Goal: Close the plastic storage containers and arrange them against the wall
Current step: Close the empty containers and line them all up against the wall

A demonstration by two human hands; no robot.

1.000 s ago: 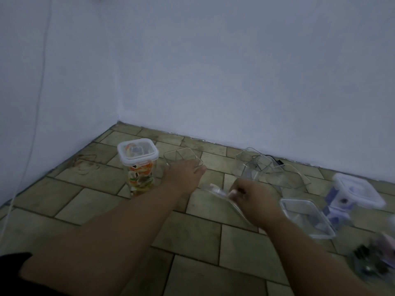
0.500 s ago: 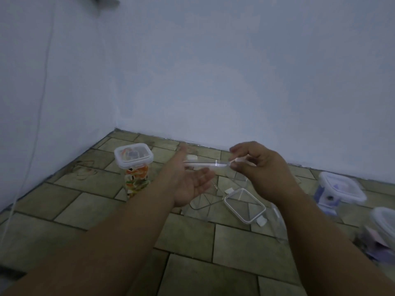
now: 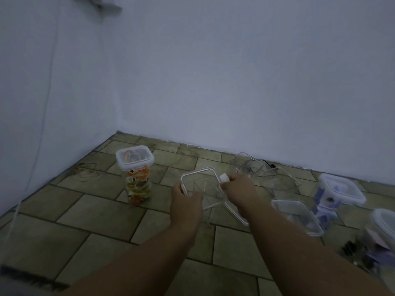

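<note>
A clear square lid (image 3: 202,185) lies over an empty clear container on the tiled floor (image 3: 85,212) in the middle of the view. My left hand (image 3: 185,205) grips the lid's left edge. My right hand (image 3: 238,192) holds its right edge at a white clasp. A closed tall container with orange and green contents (image 3: 136,175) stands to the left. Closed containers with purple contents (image 3: 335,197) stand at the right. Open clear containers (image 3: 248,167) lie near the back wall (image 3: 235,92).
Another clear lid (image 3: 297,215) lies on the floor right of my right arm. A further closed container (image 3: 382,233) sits at the far right edge, blurred. A thin white cable (image 3: 44,99) hangs down the left wall. A dark cable lies by the back wall.
Both hands have lowered the lid from mid-air onto the empty clear container on the floor; the left hand now grips its edge instead of being spread under it.
</note>
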